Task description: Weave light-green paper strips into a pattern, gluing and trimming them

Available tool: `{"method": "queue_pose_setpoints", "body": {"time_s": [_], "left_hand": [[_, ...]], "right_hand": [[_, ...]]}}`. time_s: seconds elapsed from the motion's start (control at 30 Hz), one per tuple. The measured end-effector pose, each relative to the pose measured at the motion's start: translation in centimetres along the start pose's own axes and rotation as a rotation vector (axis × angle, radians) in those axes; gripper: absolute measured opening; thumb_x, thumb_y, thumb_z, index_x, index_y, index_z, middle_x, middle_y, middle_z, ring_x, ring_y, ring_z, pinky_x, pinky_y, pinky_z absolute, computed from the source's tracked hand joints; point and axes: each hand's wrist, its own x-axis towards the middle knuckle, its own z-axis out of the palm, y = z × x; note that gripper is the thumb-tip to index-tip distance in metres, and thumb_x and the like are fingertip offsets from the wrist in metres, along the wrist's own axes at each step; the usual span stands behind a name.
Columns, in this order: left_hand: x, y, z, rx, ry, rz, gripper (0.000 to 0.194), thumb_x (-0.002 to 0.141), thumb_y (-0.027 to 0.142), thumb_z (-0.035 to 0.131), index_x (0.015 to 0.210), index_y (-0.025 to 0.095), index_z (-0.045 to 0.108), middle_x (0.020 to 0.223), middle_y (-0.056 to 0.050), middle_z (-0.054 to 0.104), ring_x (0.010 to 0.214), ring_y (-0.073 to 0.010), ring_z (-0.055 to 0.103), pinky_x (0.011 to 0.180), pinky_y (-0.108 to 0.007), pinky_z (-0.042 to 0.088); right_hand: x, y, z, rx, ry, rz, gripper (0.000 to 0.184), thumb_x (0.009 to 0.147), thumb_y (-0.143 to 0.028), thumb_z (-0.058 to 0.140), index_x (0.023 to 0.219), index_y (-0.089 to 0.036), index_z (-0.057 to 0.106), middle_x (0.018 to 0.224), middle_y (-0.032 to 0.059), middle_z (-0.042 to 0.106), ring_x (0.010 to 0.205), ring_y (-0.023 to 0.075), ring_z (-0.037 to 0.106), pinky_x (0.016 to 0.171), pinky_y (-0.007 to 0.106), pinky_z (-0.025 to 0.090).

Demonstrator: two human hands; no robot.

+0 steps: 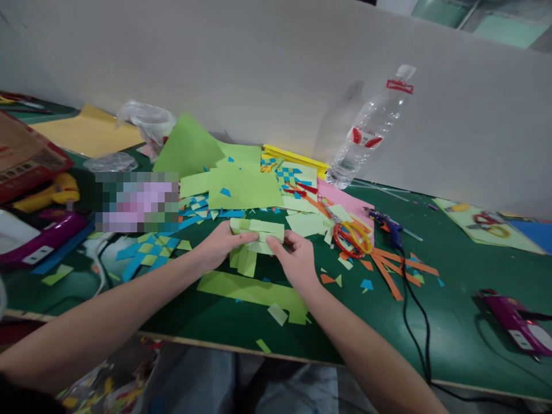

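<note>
Between my two hands is a piece of woven paper strips (244, 260) in light and darker green, held just above the green table. My left hand (227, 244) grips its left side, thumb lying across the front. At the right end, my right hand (294, 253) pinches the paper with thumb and fingers. Several strips hang loose below the left half. Under the hands a long green paper strip (254, 293) lies flat, with a pale scrap (277, 314) beside it. Behind them rest green paper sheets (245, 188) and blue-and-green woven pieces (150, 250).
Scissors with red and yellow handles (351, 238) lie among orange strips (388, 267). A blue glue gun (390, 227) trails a black cord across the table. A plastic bottle (366, 135) stands by the wall. Purple devices (515, 322) sit at both sides; a yellow tool (52, 192) is left.
</note>
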Motion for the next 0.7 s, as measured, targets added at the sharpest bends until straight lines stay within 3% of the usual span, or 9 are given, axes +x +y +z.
{"method": "queue_pose_setpoints", "body": {"time_s": [0.2, 0.7], "left_hand": [[-0.01, 0.09, -0.15, -0.004, 0.022, -0.007, 0.043, 0.050, 0.030, 0.087, 0.087, 0.015, 0.072, 0.083, -0.007, 0.075, 0.081, -0.0241, 0.070, 0.070, -0.031, 0.058], [-0.21, 0.30, -0.06, 0.059, -0.027, 0.047, 0.038, 0.055, 0.034, 0.086, 0.088, 0.019, 0.073, 0.086, -0.006, 0.075, 0.083, -0.0229, 0.070, 0.074, -0.031, 0.057]], "right_hand": [[0.07, -0.29, -0.10, 0.123, -0.087, -0.011, 0.029, 0.082, -0.045, 0.062, 0.077, -0.017, 0.068, 0.071, 0.0017, 0.064, 0.064, 0.0134, 0.057, 0.062, 0.026, 0.047], [0.05, -0.24, -0.10, -0.087, -0.030, -0.001, 0.033, 0.082, -0.043, 0.059, 0.064, -0.017, 0.065, 0.066, 0.0012, 0.061, 0.062, 0.0138, 0.054, 0.058, 0.025, 0.042]]}}
